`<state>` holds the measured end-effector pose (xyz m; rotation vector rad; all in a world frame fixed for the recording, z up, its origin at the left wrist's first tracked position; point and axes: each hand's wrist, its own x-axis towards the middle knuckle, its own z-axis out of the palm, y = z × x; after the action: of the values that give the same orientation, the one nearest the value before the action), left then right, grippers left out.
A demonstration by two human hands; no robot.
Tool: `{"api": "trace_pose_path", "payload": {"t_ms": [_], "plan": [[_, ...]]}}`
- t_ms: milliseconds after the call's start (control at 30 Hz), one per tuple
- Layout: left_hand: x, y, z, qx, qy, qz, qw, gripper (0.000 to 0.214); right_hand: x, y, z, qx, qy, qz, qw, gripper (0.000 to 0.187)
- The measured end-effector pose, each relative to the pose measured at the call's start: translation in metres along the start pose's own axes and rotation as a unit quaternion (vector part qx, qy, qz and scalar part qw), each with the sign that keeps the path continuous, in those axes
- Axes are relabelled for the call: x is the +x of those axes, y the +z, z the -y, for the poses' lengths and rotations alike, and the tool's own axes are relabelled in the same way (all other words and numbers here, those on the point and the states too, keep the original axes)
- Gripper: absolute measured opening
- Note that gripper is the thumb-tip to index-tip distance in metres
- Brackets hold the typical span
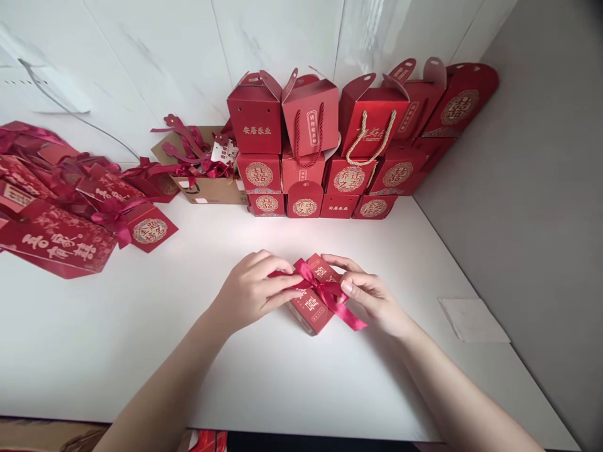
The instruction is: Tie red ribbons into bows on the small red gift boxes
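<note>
A small red gift box (311,314) with pale printed characters lies on the white table in front of me. Around it runs a magenta satin ribbon (351,316), tied in a bow on its top face, with one tail hanging past the right side. My left hand (259,285) pinches the bow's left loop between thumb and fingers. On the other side, my right hand (370,295) grips the right loop with thumb and forefinger, its other fingers curled beside the box.
Stacked red gift boxes (308,169), some with rope handles, stand against the tiled wall. A cardboard box (211,191) holds ribbons and tags. Finished-looking red boxes with bows (61,235) pile up at the left. A flat white sheet (473,320) lies near the grey partition (532,157).
</note>
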<state>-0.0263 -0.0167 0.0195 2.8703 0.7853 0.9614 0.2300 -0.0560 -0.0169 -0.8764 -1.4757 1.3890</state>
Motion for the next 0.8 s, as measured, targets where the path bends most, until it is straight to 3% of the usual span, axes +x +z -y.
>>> {"api": "trace_pose_path", "payload": {"t_ms": [67,167,300,467,800], "plan": [[0.001,0.000,-0.002,0.064,0.037,-0.006,0.997,0.020,0.000,0.002,-0.001,0.000,-0.005,-0.013,1.000,0.028],[0.003,0.000,-0.009,0.100,0.033,-0.012,0.994,0.018,-0.001,0.003,0.000,0.009,0.001,-0.027,1.000,0.027],[0.007,0.002,-0.018,-0.055,-0.101,0.013,0.993,0.008,-0.002,0.005,0.003,0.010,0.006,-0.042,0.999,0.028],[0.008,0.002,-0.022,-0.193,-0.268,0.053,0.942,0.028,-0.003,0.005,0.005,0.014,0.016,-0.057,0.998,0.031],[0.007,-0.001,-0.014,-0.224,-0.320,0.119,0.913,0.034,0.000,0.004,0.003,0.021,0.054,-0.076,0.995,0.039]]}}
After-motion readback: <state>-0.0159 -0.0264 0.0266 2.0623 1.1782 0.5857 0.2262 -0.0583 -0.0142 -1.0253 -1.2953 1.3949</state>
